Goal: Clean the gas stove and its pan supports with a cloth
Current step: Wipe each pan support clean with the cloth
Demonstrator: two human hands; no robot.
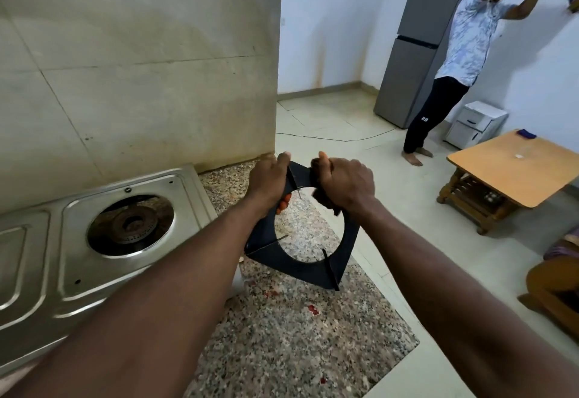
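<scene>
A: Where was the pan support (313,266) held?
B: It was held tilted above the granite counter (297,335), just right of the gas stove (78,272), whose burner (131,225) was seen bare.
A: How was it gripped?
B: Its upper left edge was clasped by the left hand (268,183); a dark cloth (326,201) was clenched against its top rim by the right hand (344,184).

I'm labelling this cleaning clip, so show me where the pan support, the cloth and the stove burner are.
pan support (313,269): head view, lower side of its black frame.
cloth (327,201): head view, dark fold at the hole's upper right.
burner (132,224): head view, centre of the burner head.
</scene>
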